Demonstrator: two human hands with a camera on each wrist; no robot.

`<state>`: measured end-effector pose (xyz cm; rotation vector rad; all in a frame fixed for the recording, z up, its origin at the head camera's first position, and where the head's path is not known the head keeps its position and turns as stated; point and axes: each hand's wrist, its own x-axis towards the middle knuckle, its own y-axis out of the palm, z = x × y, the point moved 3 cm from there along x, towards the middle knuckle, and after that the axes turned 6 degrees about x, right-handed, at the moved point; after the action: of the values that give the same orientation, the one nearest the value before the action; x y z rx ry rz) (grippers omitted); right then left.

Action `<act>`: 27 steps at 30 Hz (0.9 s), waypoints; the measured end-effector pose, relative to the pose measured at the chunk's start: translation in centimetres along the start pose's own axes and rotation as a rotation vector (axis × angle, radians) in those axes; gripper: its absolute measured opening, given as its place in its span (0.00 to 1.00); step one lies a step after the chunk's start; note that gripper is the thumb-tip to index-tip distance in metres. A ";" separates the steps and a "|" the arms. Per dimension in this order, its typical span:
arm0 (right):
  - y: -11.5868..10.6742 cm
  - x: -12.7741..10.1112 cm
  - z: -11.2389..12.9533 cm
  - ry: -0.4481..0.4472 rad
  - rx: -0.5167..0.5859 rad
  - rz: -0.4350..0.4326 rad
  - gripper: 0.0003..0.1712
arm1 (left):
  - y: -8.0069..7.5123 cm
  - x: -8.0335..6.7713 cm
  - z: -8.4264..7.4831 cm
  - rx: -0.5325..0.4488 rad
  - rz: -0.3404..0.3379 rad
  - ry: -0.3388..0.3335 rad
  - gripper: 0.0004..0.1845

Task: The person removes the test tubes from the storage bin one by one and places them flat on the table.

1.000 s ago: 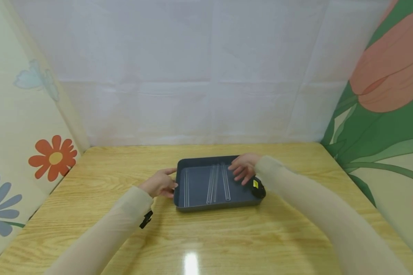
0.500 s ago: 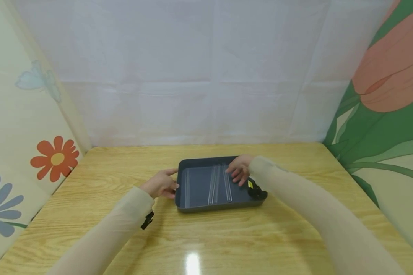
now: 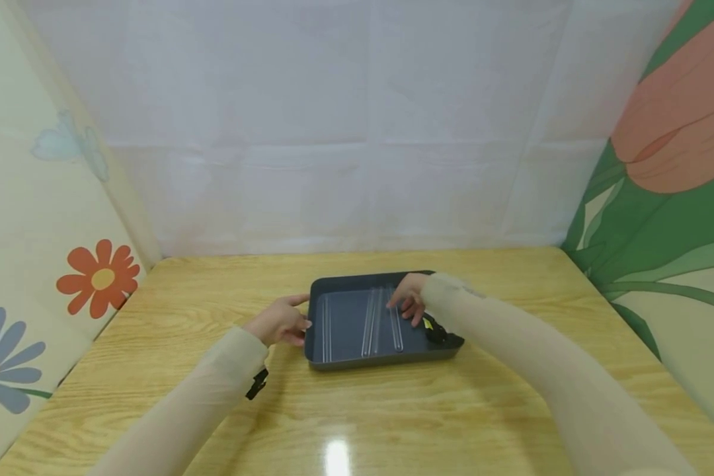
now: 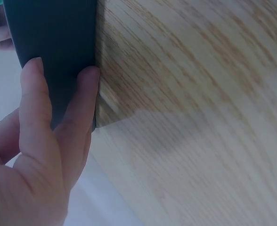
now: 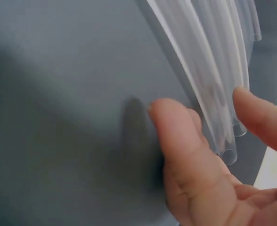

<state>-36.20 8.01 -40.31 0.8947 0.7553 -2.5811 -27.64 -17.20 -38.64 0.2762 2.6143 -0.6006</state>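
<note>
A dark grey rectangular tray (image 3: 345, 317) rests on the table with several clear tubes (image 3: 367, 334) lying lengthwise inside. My left hand (image 3: 281, 322) is at the tray's left side; in the left wrist view its fairly straight fingers (image 4: 35, 99) touch the outer wall (image 4: 53, 28). My right hand (image 3: 410, 294) reaches into the tray's right half, over the far end of the rightmost tube (image 3: 398, 337). In the right wrist view, thumb and forefinger stand apart on either side of the tube ends (image 5: 228, 155), the forefinger tip right at one tube.
The wood-grain table (image 3: 357, 410) extends around the tray. A white sheet (image 3: 357, 132) hangs behind it, with flower-printed panels (image 3: 660, 218) at both sides. Black wrist devices (image 3: 256, 383) sit under the sleeves, the right one overlapping the tray.
My right hand has moved slightly left and down toward the rightmost tube, with its fingers drawn closer in. The left hand stays at the tray's left wall.
</note>
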 end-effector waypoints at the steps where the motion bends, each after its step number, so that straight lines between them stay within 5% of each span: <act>1: 0.0 0.0 0.0 -0.004 -0.011 -0.004 0.32 | 0.0 0.0 0.0 -0.001 0.001 0.001 0.40; 13: 0.6 0.7 0.0 -0.045 -0.070 -0.053 0.21 | 0.0 -0.1 0.2 -0.009 0.013 -0.003 0.40; 27: 0.0 -0.7 -0.2 -0.070 -0.046 -0.024 0.23 | 0.0 0.0 -0.1 0.001 -0.013 -0.032 0.40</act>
<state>-35.55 8.14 -39.96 0.7827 0.8068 -2.5903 -27.68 -17.16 -38.51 0.2482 2.5865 -0.6056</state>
